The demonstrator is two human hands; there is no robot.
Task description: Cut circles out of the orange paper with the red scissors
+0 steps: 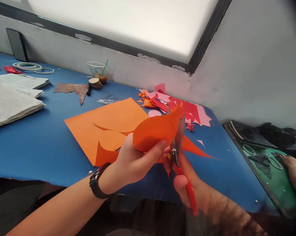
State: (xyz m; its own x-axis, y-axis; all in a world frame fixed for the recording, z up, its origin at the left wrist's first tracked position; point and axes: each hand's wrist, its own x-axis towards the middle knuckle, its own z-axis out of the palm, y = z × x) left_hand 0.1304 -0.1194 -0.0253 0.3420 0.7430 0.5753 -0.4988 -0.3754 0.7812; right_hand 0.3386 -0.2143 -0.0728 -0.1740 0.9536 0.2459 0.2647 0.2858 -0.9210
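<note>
- We have the blue table [49, 144] under our 2 hands; its front edge runs just below our wrists, and its right edge slants down beside the wall.
- Bare blue lies to the right of our scissors [191, 193], with more between the orange sheet [124, 111] and the pale stack [15, 105] at left.
- Our left hand [134, 160] is closed on the orange disc [152, 134], thumb on top, fingers beneath, held above the front part of the table.
- Our right hand [189, 178] is curled around the red scissor handles; the 2 blades stand apart, with an orange offcut between them.
- Behind the blades, a pile of pink and red paper [190, 109] crowds the far right corner; the orange sheet, with curved cuts, lies behind our left hand.
- Farther back we see a clear cup [96, 68] with a green straw [105, 66], a wooden round [95, 83], a brown scrap [72, 89], pale rings [27, 67] and a phone [17, 45] leaning on the wall.
- At far right, part of another person [294, 168] rests over a green surface [273, 180].
- The cup bears blue marks, too small for us to read.
</note>
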